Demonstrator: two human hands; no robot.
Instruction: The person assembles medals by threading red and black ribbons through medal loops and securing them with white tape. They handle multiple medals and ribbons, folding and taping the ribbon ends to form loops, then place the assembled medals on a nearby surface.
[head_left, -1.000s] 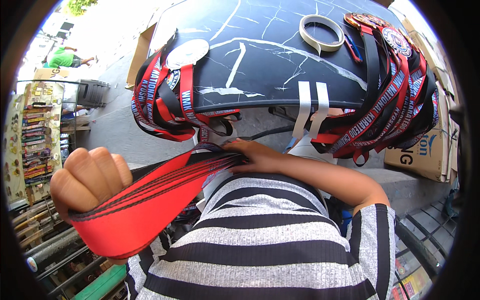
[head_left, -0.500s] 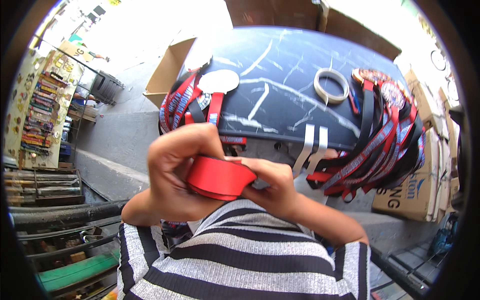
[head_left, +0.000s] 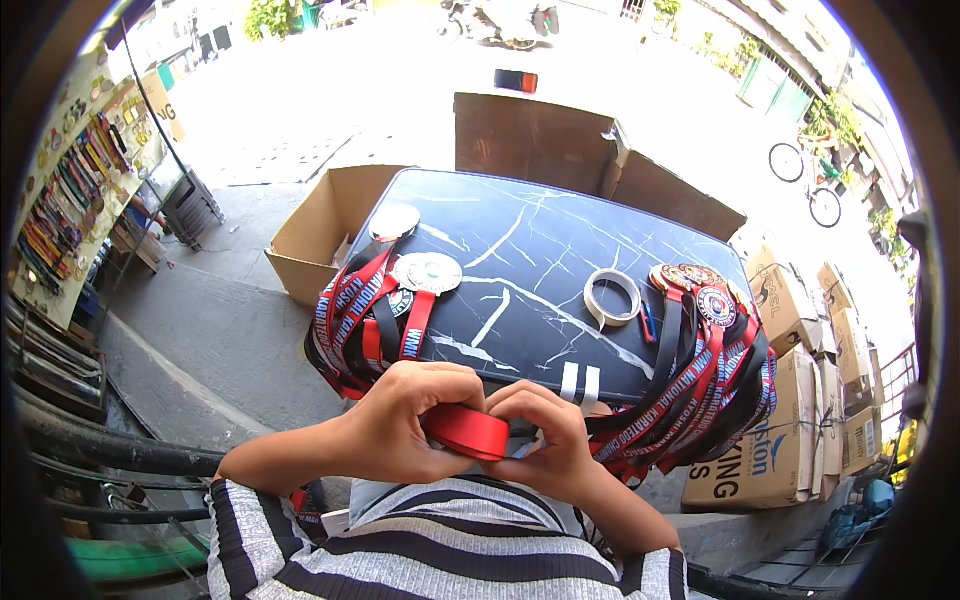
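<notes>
Red ribbon (head_left: 468, 432) held up in front of the chest, just off the near table edge, looped into a flat band, outer face smooth and bright. Left hand (head_left: 400, 420) curled around the left end, thumb below, fingers closed on it; far fingertips hidden. Right hand (head_left: 548, 432) pinching the right end between thumb and bent forefinger; can't tell exact contact of the other fingers. Both wrists turned inward, hands almost meeting over the band.

Below: black-and-grey striped top (head_left: 450, 550). Ahead: dark table (head_left: 530, 240) with white marbling. At near edge, white strips (head_left: 570, 382) hanging over, just beyond right hand. On top, right of centre: tape roll (head_left: 618, 318) lying flat, slim blue-and-red tool (head_left: 648, 323) just beside.

Left side of table: silver medals (head_left: 428, 272), with red and black lanyards (head_left: 350, 310) draped over the edge. Right side: overlapping medals in gold-brown tones (head_left: 690, 275), with a thicker bunch of printed straps (head_left: 690, 400) hanging down.

Further out: open cardboard box (head_left: 320, 225) at left, brown carton (head_left: 530, 140) behind, stacked boxes (head_left: 760, 440) at right. Far right: bicycle, partly washed out by glare.
</notes>
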